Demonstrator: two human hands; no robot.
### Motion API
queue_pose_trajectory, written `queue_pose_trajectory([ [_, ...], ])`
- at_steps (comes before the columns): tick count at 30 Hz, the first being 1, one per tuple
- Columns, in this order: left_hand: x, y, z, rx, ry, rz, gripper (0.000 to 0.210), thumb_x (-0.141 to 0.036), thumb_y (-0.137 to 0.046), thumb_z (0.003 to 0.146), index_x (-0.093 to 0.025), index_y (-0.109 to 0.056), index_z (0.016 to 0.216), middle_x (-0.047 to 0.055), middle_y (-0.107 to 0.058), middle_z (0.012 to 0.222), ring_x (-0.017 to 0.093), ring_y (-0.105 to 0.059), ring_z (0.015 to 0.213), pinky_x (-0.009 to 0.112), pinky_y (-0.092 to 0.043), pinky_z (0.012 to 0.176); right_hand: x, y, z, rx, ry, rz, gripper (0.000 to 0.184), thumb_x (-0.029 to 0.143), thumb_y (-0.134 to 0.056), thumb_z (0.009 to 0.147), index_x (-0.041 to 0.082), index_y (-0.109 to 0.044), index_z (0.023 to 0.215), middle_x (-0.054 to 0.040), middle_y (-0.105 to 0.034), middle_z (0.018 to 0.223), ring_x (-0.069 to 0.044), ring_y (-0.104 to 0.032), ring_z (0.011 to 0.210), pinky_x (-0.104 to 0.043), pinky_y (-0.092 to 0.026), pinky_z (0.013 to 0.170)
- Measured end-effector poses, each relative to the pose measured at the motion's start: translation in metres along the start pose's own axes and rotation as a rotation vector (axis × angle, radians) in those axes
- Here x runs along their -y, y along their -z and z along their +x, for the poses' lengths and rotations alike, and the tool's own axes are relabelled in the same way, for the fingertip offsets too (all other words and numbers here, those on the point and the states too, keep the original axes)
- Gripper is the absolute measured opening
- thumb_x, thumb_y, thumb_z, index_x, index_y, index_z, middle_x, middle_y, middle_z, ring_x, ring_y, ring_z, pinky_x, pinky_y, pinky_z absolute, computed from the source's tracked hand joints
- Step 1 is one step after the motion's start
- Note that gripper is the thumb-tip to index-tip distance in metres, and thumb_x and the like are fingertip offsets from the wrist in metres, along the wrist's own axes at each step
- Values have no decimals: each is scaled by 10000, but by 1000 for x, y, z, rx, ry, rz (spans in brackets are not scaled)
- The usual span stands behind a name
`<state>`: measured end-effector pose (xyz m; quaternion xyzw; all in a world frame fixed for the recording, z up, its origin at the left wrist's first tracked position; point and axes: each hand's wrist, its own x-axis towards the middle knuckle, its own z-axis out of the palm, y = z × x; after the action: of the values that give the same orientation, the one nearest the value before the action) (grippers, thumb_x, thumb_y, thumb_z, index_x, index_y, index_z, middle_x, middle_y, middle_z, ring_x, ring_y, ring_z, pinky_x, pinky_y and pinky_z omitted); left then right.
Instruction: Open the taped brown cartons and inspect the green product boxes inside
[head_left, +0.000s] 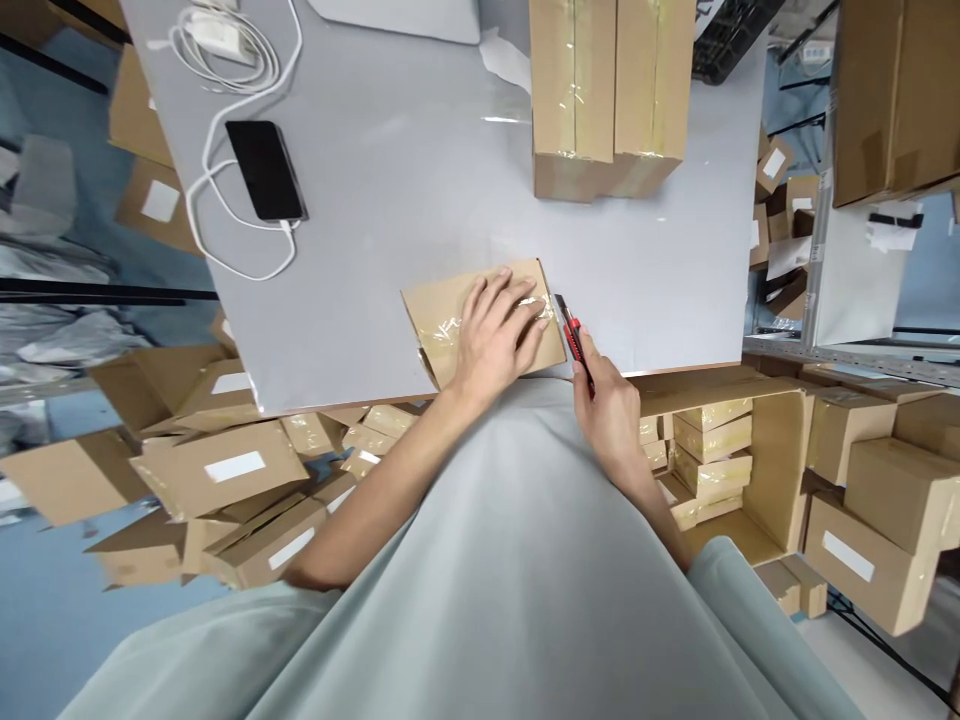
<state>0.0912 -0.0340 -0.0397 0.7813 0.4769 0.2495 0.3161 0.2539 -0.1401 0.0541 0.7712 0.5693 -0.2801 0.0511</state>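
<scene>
At the table's (390, 220) near edge, the left hand (496, 335) lies spread on a taped box (429, 310). The right hand (609, 405) grips a cutter (574, 338) (red and black) beside it.

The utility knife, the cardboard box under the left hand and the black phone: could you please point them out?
Utility knife (574, 336): head view, on its red-and-black handle.
Cardboard box (439, 318): head view, on its taped upper face.
Black phone (265, 170): head view, on its screen.

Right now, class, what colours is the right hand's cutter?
The cutter is red and black; see head view.
</scene>
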Motion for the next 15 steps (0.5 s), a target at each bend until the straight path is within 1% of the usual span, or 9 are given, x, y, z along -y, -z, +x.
queue_pose_trajectory([
  [2, 0, -1, 0, -4, 0, -2, 300, -501, -622, 1099, -327, -782, 1284, 72, -758, 1518, 359, -533, 1633, 673, -280, 1420, 3, 0, 4, 0, 10, -1, 629, 299, -274, 1226, 274, -287, 1854, -129, -793, 1314, -231, -774, 1004, -283, -592, 885],
  [5, 1, -2, 0, -12, -11, -8, 286, -491, -609, 1109, -325, -781, 1267, 69, -752, 1529, 354, -535, 1632, 663, -277, 1423, 9, 1, 9, 11, 18, -9, 625, 284, -271, 1229, 287, -288, 1854, -113, -793, 1264, -226, -764, 992, -281, -582, 887],
  [10, 2, -3, 0, -23, 10, -56, 302, -528, -621, 1103, -326, -775, 1267, 63, -760, 1500, 365, -524, 1637, 676, -263, 1424, 18, 0, 11, 41, -16, -112, 651, 277, -320, 1225, 300, -220, 1867, -115, -775, 1242, -222, -750, 946, -263, -549, 833],
  [13, 3, -3, 0, -20, 14, -92, 302, -526, -618, 1106, -334, -769, 1284, 61, -753, 1506, 372, -515, 1644, 685, -246, 1429, 24, -3, 10, 36, -40, -148, 676, 271, -324, 1216, 302, -172, 1874, -115, -772, 1220, -223, -743, 928, -256, -533, 792],
  [15, 3, -3, 0, -11, 8, -104, 293, -511, -617, 1107, -347, -767, 1298, 58, -744, 1527, 374, -507, 1651, 689, -234, 1434, 28, -6, 8, 27, -64, -172, 687, 249, -324, 1208, 307, -168, 1874, -111, -769, 1213, -214, -741, 900, -251, -525, 763],
])
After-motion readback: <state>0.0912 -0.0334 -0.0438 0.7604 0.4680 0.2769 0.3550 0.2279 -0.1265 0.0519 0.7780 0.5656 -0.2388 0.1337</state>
